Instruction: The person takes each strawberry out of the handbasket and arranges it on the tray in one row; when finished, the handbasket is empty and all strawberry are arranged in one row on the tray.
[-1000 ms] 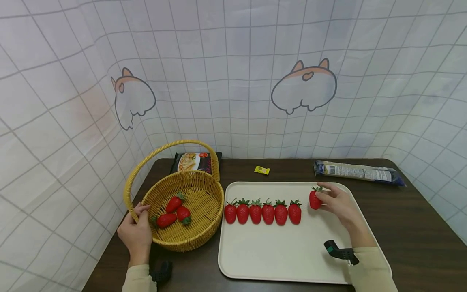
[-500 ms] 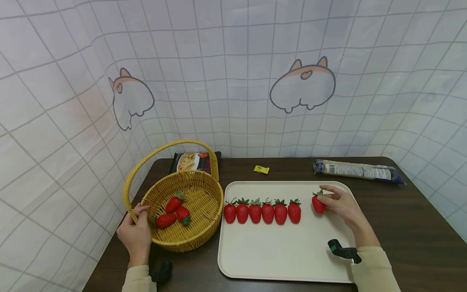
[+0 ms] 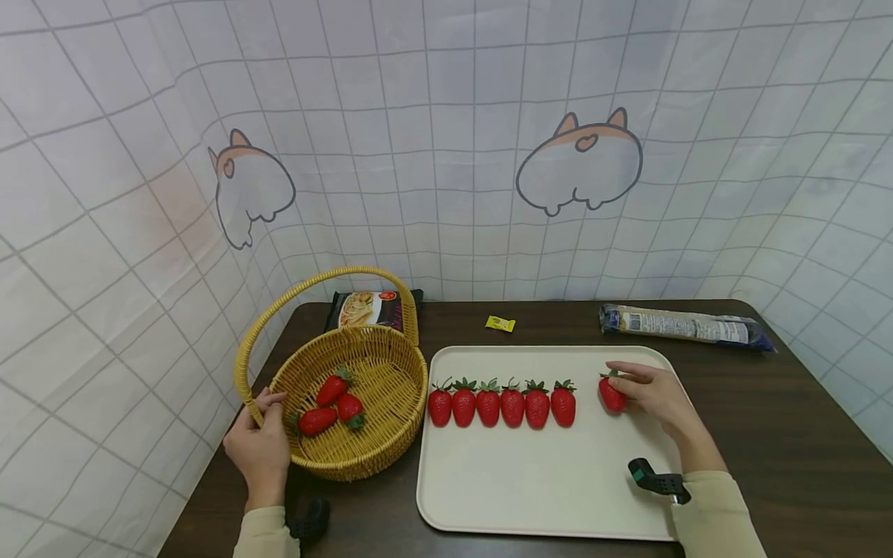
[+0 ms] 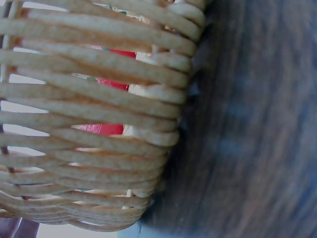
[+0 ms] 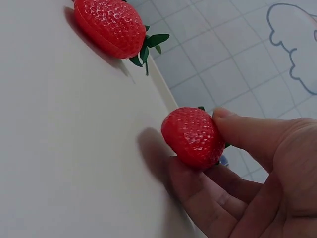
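Observation:
My left hand [image 3: 260, 453] grips the yellow wicker basket [image 3: 391, 446] at its left side, where the arched handle [image 3: 244, 360] meets the rim. Three red strawberries [image 3: 317, 421] with green leaves lie inside it. Through the weave [image 4: 99, 104] in the left wrist view, bits of red show. Over the right part of the cream tray [image 3: 530, 488], my right hand [image 3: 652, 399] pinches a strawberry [image 5: 192, 136] between thumb and fingers. Its shadow falls on the tray close beside it; whether it touches is unclear. Several strawberries [image 3: 512, 408] stand in a row, leaves to the back.
Behind the basket lies a dark food packet [image 3: 366, 310]. A small yellow wrapped sweet [image 3: 500, 324] and a long clear-and-blue package [image 3: 687, 325] lie at the table's back edge. A white gridded curtain [image 3: 474, 155] hangs behind and at both sides.
My right hand has moved slightly right and toward me with the strawberry, lowering it over the tray. The left hand keeps its grip and the basket stays put.

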Tool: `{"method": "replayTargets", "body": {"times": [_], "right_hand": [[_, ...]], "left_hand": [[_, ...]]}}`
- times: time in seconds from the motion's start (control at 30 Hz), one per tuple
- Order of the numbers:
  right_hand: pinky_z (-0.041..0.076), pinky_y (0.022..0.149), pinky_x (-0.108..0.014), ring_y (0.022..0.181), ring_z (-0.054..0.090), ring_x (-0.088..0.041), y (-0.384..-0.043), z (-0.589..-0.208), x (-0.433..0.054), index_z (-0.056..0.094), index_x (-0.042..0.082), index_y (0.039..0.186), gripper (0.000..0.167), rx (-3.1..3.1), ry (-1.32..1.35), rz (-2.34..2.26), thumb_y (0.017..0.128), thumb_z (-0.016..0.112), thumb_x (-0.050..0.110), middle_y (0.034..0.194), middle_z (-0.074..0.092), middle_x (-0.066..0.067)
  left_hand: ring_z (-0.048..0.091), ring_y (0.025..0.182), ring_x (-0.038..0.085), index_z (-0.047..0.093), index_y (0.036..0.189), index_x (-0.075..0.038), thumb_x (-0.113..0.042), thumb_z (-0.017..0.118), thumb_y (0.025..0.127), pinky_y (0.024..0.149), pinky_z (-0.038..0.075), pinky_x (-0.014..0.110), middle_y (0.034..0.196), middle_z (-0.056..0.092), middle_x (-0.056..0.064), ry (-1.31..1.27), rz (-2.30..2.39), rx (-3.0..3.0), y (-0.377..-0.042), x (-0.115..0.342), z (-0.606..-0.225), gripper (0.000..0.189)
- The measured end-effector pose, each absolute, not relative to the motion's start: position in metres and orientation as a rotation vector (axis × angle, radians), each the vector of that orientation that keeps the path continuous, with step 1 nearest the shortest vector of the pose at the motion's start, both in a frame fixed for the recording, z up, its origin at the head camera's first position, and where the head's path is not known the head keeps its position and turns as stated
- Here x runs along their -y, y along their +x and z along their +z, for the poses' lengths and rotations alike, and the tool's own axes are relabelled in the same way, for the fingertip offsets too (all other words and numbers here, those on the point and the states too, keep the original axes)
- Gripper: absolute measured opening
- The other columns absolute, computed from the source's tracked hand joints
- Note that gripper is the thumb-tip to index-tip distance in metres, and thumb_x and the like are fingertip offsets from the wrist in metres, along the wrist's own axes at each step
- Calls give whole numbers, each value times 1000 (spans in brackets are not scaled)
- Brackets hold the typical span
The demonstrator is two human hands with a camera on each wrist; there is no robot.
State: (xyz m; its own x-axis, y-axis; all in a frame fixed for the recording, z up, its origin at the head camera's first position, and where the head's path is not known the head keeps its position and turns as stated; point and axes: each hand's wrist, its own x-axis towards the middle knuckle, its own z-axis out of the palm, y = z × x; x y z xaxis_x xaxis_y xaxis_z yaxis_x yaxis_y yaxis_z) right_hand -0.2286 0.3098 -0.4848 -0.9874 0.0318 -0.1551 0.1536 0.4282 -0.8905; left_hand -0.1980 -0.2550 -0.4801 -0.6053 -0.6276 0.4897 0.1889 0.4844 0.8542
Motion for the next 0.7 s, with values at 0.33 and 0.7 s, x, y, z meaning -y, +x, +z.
{"method": "replayTargets", "body": {"times": [0.33,0.7], "right_hand": [[53,76,-30,94,61,-23,-227,-483,-306,59,0,130,45,-2593,74,-1463,94,65,27,124,60,-22],[52,74,-34,95,58,-25,-225,-479,-296,60,-1,128,42,-2540,-56,-1429,90,67,15,123,59,-24]], "left_hand": [[66,109,21,77,87,-3,-6,59,91,83,43,11,104,73,15,367,-1219,1885,-198,255,-479,18],[66,108,20,77,86,-4,-5,60,91,82,43,11,104,73,14,369,-1213,1885,-197,254,-480,17]]}}
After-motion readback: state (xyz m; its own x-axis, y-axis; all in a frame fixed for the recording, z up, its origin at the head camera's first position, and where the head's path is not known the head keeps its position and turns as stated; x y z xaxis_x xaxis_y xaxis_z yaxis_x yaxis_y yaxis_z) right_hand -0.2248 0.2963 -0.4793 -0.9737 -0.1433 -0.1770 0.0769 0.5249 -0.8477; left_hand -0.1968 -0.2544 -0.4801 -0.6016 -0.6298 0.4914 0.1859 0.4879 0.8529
